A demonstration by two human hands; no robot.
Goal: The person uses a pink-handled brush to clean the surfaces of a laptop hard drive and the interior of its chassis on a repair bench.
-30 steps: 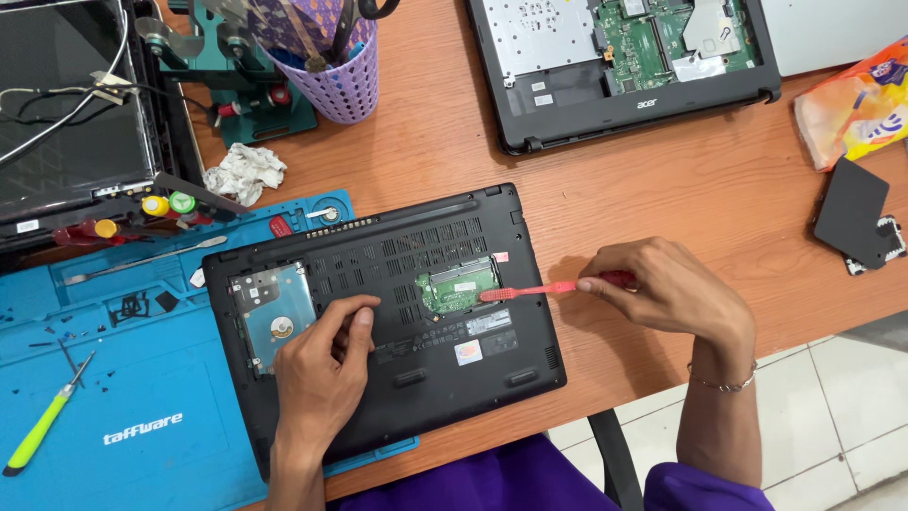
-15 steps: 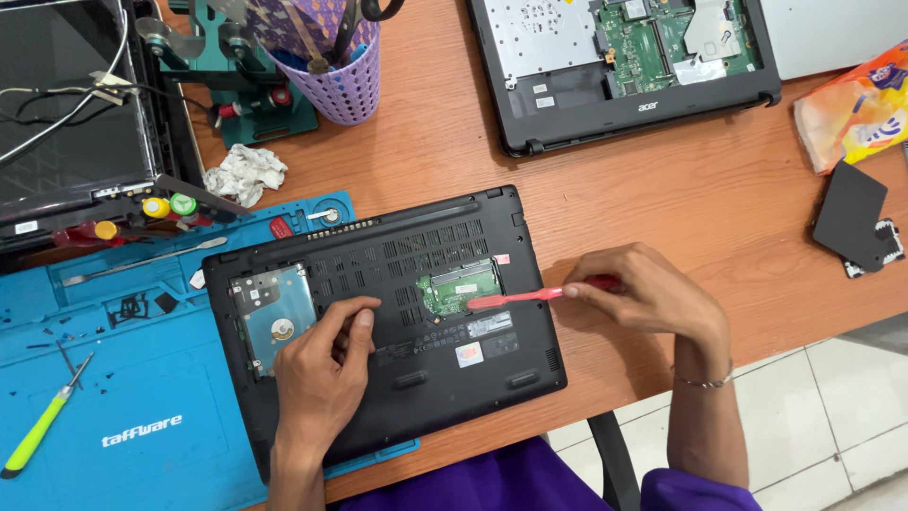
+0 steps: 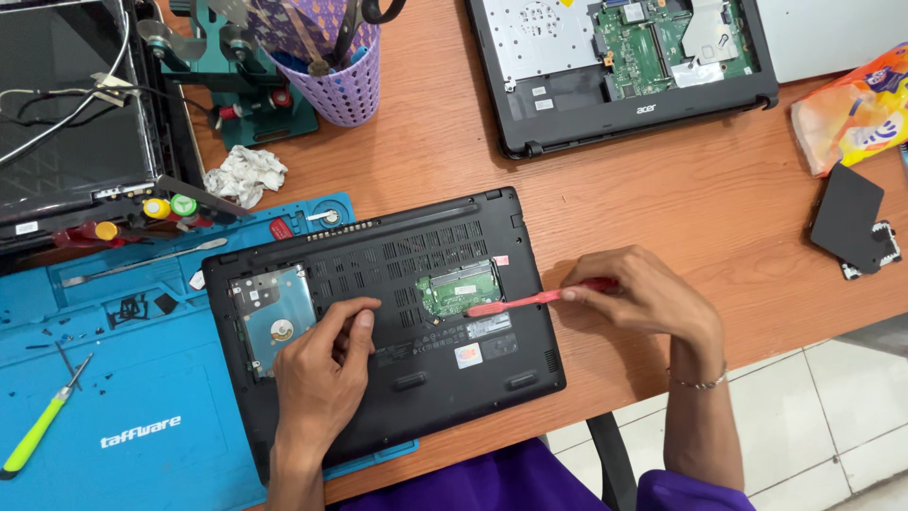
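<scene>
Head view, looking down at the desk [image 3: 719,218]. A black laptop [image 3: 397,322] lies bottom-up, partly on the blue work mat [image 3: 142,416], partly on bare wood. Two bays are uncovered: the hard drive [image 3: 274,317] at the left, a green memory module [image 3: 459,289] near the middle.

My right hand [image 3: 648,298] is closed in a pinch on a red pry tool [image 3: 520,303]; its flat tip lies at the lower edge of the memory module. My left hand [image 3: 326,374] rests palm-down on the laptop base just left of that bay, fingers loosely curled, gripping nothing, the index fingertip pressing the plastic.

Notes on doing this step well, as I judge it:
- Keep the tip low and nearly flat, so it works on the retaining clip or board edge rather than scraping components.
- Small sideways force only; the module should rise by itself once freed.
- The left hand should hold the chassis down so it does not slide off the mat.
- Whether the tip touches a clip or the board itself I cannot tell from here.

A green-handled screwdriver [image 3: 38,435] lies on the mat, well apart.
</scene>
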